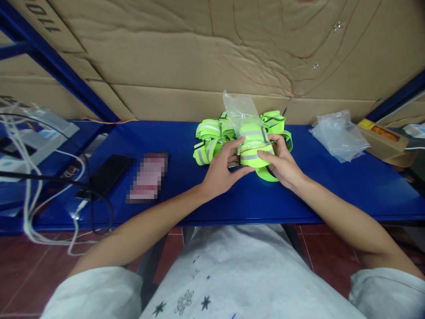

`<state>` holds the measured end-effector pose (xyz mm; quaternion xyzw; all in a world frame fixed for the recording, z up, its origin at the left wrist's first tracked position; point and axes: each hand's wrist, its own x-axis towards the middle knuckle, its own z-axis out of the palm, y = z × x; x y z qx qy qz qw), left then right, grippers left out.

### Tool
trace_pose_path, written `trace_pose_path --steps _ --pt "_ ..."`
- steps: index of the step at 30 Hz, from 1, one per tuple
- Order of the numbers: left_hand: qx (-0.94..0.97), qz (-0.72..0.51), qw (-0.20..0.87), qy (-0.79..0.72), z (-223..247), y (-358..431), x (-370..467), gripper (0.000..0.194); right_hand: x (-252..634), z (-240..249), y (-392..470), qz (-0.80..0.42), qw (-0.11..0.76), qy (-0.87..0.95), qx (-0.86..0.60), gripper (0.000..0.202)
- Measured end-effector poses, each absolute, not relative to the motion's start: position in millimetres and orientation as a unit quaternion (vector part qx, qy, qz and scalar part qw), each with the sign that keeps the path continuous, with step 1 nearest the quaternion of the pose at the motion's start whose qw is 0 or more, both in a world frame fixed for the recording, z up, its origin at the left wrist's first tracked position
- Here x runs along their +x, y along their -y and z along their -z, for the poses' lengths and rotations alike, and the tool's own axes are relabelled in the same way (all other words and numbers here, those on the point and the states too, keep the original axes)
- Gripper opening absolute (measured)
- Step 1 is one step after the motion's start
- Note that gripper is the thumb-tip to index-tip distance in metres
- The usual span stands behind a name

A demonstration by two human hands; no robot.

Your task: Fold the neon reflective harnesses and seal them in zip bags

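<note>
Between my two hands is a rolled neon-yellow reflective strap (254, 157) with silver stripes, partly inside a clear plastic bag (242, 108) whose upper end stands up loose. My left hand (221, 168) holds the left side, fingers at the bag and thumb under the roll. On the right side, my right hand (283, 161) grips it with the thumb pressed on the front. More rolled reflective straps (209, 129) lie behind and to the left, with others to the right, partly hidden by my hands and the bag. A strap loop hangs below the held roll.
Clear plastic bags (341, 135) are piled at right beside an open cardboard box (381, 137). Left on the blue table (186, 195) lie a phone with a blurred screen (148, 177), a black device (109, 175) and tangled white cables (29, 212). Cardboard (172, 57) lines the back.
</note>
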<state>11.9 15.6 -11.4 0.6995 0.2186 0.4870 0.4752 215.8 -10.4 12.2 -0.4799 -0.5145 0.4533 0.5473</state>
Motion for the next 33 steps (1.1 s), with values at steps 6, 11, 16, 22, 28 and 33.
trace_pose_path --steps 6,11,16,22,28,33 --pt "0.703 -0.501 0.454 -0.220 13.1 -14.8 12.1 0.070 214.1 -14.1 10.0 -0.460 0.561 0.506 -0.466 0.061" --pt "0.735 -0.499 0.401 -0.221 12.8 -16.2 9.0 0.062 212.2 -14.9 10.7 -0.518 0.549 0.476 -0.451 0.060" --pt "0.751 -0.497 0.374 -0.221 8.5 -12.5 10.9 0.057 214.2 -14.0 9.0 -0.540 0.560 0.436 -0.452 0.063" --pt "0.545 -0.493 0.632 -0.246 -3.8 -12.7 16.8 0.061 216.8 -14.2 9.8 -0.430 0.585 0.531 -0.438 0.069" --pt "0.521 -0.455 0.699 -0.181 -4.2 -7.9 21.0 0.074 207.2 -16.1 20.8 -0.235 0.571 0.636 -0.463 0.080" --pt "0.538 -0.489 0.659 -0.193 -2.2 -2.3 22.4 0.071 206.6 -11.6 22.0 -0.318 0.537 0.606 -0.493 0.073"
